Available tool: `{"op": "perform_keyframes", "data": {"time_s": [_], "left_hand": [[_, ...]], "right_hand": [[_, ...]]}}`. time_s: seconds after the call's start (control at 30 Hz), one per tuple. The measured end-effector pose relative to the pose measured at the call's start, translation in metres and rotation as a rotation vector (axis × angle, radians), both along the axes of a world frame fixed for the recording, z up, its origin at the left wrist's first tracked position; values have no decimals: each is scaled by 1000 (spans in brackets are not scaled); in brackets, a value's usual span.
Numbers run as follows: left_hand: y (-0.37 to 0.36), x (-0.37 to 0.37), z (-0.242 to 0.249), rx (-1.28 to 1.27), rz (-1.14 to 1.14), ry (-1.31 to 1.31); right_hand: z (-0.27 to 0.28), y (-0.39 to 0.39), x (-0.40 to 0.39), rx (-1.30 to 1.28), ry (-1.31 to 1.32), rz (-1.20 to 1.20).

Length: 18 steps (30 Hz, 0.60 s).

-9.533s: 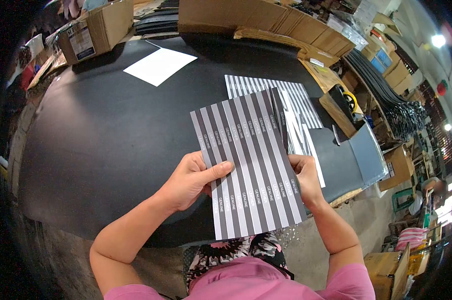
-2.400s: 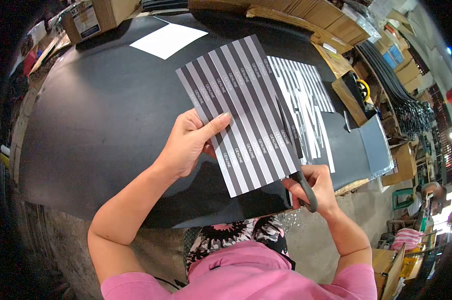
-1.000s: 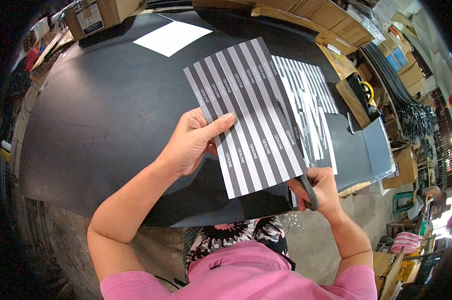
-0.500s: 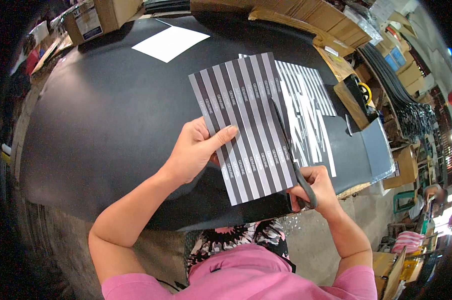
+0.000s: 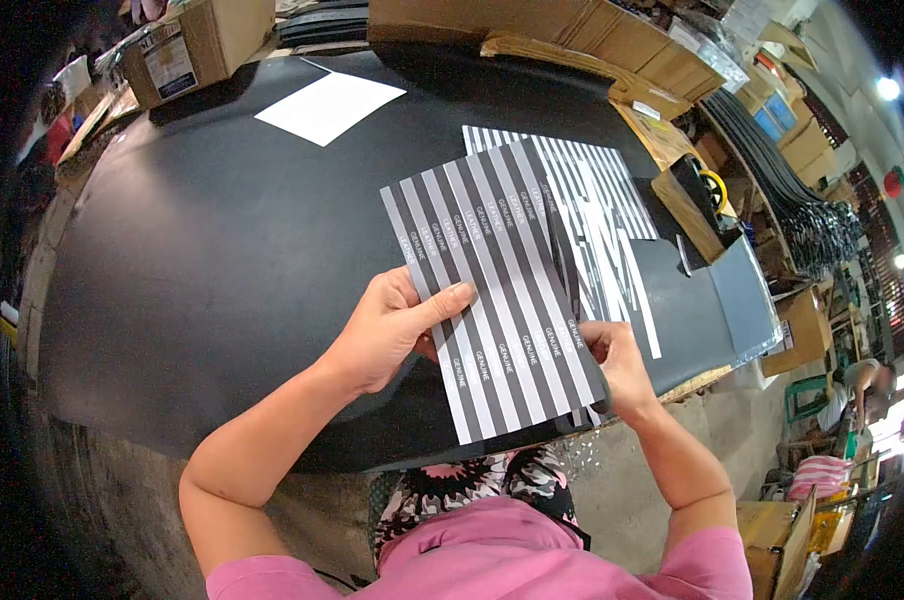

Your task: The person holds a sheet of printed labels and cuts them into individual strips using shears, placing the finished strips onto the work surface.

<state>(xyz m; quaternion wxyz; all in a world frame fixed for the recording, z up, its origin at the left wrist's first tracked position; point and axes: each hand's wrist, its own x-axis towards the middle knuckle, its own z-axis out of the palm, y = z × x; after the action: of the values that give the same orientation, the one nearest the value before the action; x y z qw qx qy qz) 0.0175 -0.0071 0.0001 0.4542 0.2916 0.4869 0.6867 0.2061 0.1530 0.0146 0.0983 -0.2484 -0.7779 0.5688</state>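
The left hand pinched the striped sheet at its left edge, thumb on top, holding it up over the black table. The right hand was closed at the sheet's lower right edge — scissors ran up along a stripe there. Cut strips lay just beyond, on another striped sheet.

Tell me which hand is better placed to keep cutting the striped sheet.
Right hand, probably: it sits at the striped sheet's right edge where the scissors run into it. The left hand pinches the sheet's left side.
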Motion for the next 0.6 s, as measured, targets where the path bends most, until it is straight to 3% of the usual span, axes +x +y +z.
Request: {"op": "perform_keyframes", "data": {"time_s": [0.6], "left_hand": [[0, -2, -1, 65, 20, -82]], "right_hand": [[6, -1, -8, -69, 92, -18]]}}
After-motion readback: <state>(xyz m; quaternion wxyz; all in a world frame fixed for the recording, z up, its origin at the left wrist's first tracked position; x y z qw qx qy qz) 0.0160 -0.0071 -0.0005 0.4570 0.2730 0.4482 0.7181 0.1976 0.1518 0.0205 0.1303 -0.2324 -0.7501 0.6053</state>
